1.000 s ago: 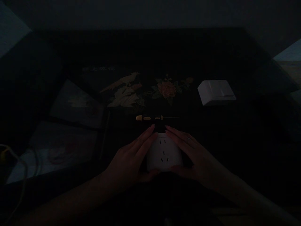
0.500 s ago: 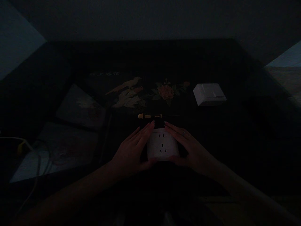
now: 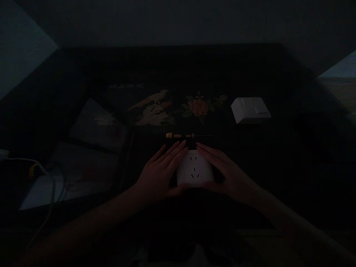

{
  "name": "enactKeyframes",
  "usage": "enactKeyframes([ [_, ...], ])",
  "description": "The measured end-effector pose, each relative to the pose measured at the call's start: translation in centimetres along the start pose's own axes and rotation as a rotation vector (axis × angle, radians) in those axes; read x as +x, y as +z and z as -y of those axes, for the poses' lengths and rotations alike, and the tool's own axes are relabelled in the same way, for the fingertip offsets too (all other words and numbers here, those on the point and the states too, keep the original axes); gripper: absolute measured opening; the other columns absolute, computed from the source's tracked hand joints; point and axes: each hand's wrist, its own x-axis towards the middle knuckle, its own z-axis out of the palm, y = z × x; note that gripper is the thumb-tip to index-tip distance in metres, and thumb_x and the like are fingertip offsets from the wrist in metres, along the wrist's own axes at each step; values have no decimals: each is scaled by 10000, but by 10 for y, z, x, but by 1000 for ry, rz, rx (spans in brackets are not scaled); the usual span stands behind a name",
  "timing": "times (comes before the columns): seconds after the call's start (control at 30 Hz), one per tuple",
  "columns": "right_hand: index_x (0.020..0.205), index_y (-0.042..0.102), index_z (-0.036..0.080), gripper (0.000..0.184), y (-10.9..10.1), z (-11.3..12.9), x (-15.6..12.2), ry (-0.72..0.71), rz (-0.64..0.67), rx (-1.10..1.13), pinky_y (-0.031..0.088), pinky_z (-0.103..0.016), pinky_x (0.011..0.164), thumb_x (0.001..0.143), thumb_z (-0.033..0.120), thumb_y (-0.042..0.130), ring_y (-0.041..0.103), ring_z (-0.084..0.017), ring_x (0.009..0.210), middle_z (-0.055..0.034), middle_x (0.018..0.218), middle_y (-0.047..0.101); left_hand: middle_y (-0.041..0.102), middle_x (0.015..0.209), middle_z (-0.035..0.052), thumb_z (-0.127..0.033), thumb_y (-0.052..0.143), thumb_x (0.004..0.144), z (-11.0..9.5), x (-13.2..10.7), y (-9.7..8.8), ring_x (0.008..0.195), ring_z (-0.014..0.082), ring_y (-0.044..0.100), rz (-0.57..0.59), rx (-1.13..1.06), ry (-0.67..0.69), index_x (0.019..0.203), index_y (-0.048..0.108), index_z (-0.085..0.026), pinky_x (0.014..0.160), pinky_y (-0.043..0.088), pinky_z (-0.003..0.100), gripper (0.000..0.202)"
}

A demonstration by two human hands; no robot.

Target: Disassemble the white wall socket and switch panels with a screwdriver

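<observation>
Head: two hands (image 3: 158, 172) (image 3: 228, 170) around one socket (image 3: 195, 167), one screwdriver (image 3: 188, 135).

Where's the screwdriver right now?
Head view, near centre: the screwdriver lies just beyond the socket, left of and nearer than the white box.

Place: indoor room, most likely in a home; which room cannot be told.
Furniture: broad black glossy tabletop (image 3: 264, 159), filling the centre of the frame, its ornament more domestic than workshop.
Ornament: tan long-tailed bird motif (image 3: 155, 98), left of upper centre; red peony motif with green leaves (image 3: 198, 107), upper centre.
Lettering: row of small pale Chinese characters (image 3: 126, 86), above and left of the bird.
Sheen: pale grey pane-like patches (image 3: 86, 126), left of the frame.
Wiring: thin white cable (image 3: 53, 189), lower left.
Light: very dim throughout.
</observation>
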Motion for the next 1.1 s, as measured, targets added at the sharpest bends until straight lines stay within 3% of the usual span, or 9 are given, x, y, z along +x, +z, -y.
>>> enactKeyframes([
  [0.13,1552,319,253,823,-1,3,0,37,11,48,367,-564,1156,859,490,695,368,-306,1463,-145,1600,376,248,1632,210,-558,572,883,2,-1,3,1487,344,323,30,-105,-42,1557,170,-162,1200,296,573,879],
  [0.27,1540,349,233,825,2,5,1,198,-51,177,362,-585,1156,849,527,690,388,-325,1454,-156,1591,390,185,1645,231,-498,639,853,6,-1,5,1492,361,306,45,-296,-93,1572,77,-179,1191,304,590,967],
  [0.4,1486,441,248,590,2,4,4,303,-138,258,401,-606,1123,950,460,567,494,-313,1384,-143,1511,511,306,1604,239,-455,711,808,5,1,2,1475,362,343,30,-416,-210,1561,108,-164,1195,293,599,1007],
  [0.5,1424,518,264,493,0,4,7,300,-121,273,457,-594,1081,956,412,572,562,-300,1323,-122,1452,580,413,1559,199,-428,729,807,4,1,-1,1447,354,398,39,-449,-194,1530,224,-211,1207,247,622,908],
  [0.67,1478,440,271,569,-4,6,5,294,-116,282,411,-600,1116,946,407,592,511,-297,1372,-129,1488,540,336,1590,236,-518,811,724,9,0,-1,1453,391,372,47,-429,-104,1574,13,-243,1172,269,671,1197],
  [0.77,1498,404,283,730,-9,6,0,252,-39,251,392,-602,1126,858,472,702,471,-319,1397,-137,1519,493,351,1586,219,-504,864,658,12,-1,2,1460,403,354,92,-360,-13,1575,52,-274,1178,227,686,1247],
  [0.93,1537,311,357,1037,-14,10,-8,67,34,152,393,-583,1130,666,582,827,299,-362,1489,-116,1651,244,456,1527,170,-463,775,747,10,0,-1,1389,378,459,-31,-507,-139,1550,239,-242,1134,392,578,990],
  [1.0,1537,304,378,964,-14,15,-8,-67,-36,67,391,-569,1138,728,533,805,255,-346,1508,-95,1648,261,496,1496,171,-529,706,790,7,-1,-8,1341,374,512,-73,-642,-191,1521,320,-210,1109,426,556,887],
  [1.1,1533,323,326,757,-12,25,-6,-229,-166,-4,391,-533,1154,883,356,709,296,-292,1501,-105,1555,447,539,1464,174,-623,630,833,-2,-1,-19,1299,369,554,-42,-796,-275,1477,409,-178,1100,434,549,813],
])
